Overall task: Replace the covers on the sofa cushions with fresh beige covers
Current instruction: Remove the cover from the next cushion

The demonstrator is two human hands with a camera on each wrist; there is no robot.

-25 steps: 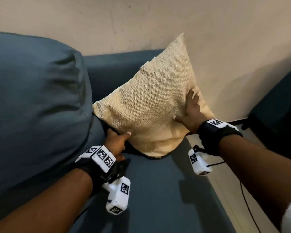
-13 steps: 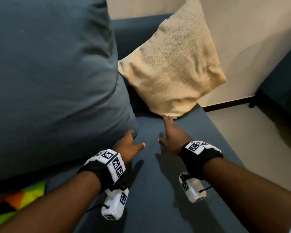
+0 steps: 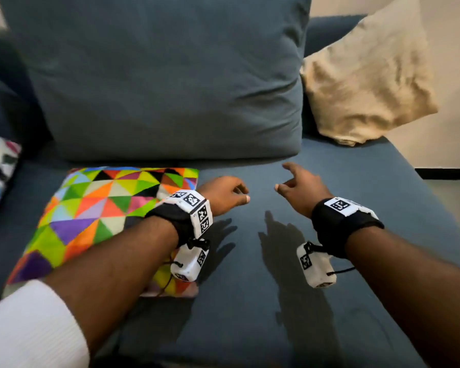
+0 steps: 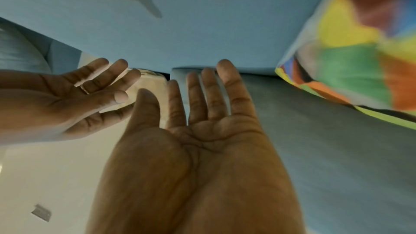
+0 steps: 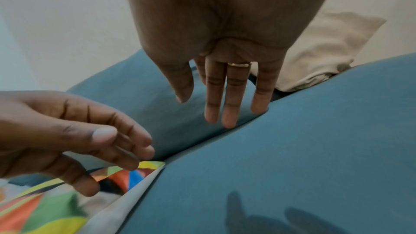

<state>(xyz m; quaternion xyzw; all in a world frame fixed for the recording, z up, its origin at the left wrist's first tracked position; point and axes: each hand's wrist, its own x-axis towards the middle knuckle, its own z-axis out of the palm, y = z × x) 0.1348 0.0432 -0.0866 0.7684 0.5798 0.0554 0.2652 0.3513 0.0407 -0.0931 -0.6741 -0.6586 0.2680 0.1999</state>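
Sofa: blue seat [image 3: 290, 301] fills my view, with a big back cushion [image 3: 165, 83] upright behind it.
Beige cushion: [image 3: 367, 83] leans in the sofa's right corner, well apart from both hands.
Colourful cushion: [image 3: 96, 216] lies flat on the seat under my left forearm.
Left hand: [image 3: 223, 193] empty, fingers loose above the seat.
Right hand: [image 3: 300, 189] empty, fingers relaxed.

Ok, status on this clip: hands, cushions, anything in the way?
Left hand and right hand open, holding nothing. Beige cushion propped in sofa corner. Colourful cushion flat on seat, under left forearm.
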